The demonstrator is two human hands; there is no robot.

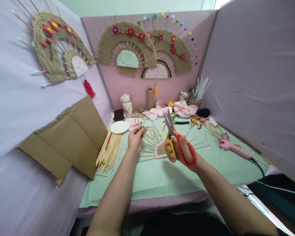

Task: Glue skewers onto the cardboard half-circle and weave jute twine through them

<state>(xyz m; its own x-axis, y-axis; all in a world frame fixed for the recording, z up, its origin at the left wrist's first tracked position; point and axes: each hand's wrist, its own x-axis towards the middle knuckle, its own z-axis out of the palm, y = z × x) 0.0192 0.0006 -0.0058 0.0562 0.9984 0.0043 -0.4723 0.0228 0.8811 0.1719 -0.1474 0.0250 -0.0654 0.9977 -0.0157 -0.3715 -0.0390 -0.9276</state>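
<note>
Pinched between the fingers of my left hand [136, 138] is a loose coil of thin tan cord [152, 132]. My right hand [178, 149] is wrapped round a pair of scissors [170, 124] with one red and one yellow handle; the blades point up and stand slightly apart. Below and between both hands, a half-round cardboard piece [160, 150] with thin sticks fanning out from it lies on the green tabletop. My right hand and the scissors cover part of its right side.
A bundle of wooden sticks [109, 149] and a white oval disc [120, 127] lie left, beside folded cardboard [66, 141]. A pink glue gun [233, 147] with a cable lies right. Pliers [182, 123], pink cloth [184, 109] and a bottle [127, 105] are at the back.
</note>
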